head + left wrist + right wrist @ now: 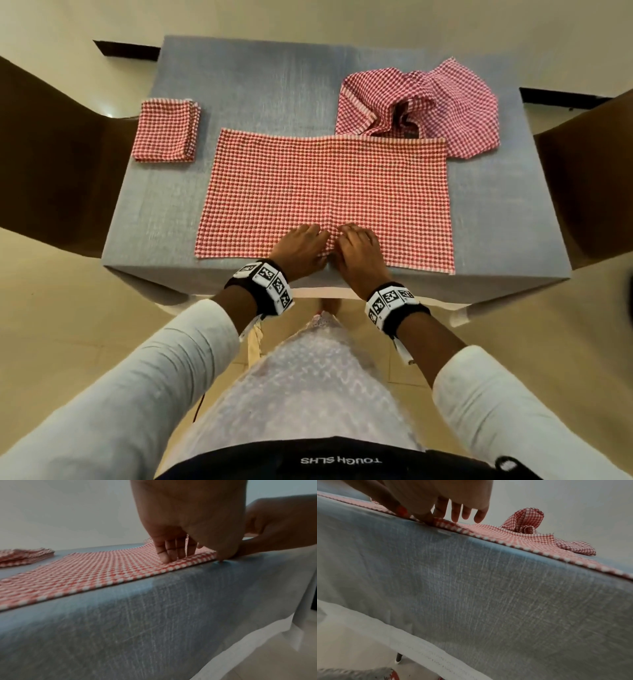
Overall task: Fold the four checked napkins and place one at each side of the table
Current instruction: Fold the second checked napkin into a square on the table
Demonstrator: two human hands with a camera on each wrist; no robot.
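Note:
A red-and-white checked napkin (325, 192) lies spread flat on the grey-blue table (274, 85), its near edge along the table's front. My left hand (301, 246) and right hand (359, 250) sit side by side at the middle of that edge. In the left wrist view the left hand (195, 555) has fingertips on top and thumb at the hem. The right hand (433, 517) pinches a small raised pucker between thumb and forefinger; the other fingers hover. A folded napkin (166, 130) lies at the left side. A crumpled heap of napkins (428, 106) sits back right.
Brown chairs stand at the left (51, 154) and right (589, 171) of the table. The tablecloth (171, 281) hangs down over the front edge close to my body. Bare cloth shows at the table's back and centre.

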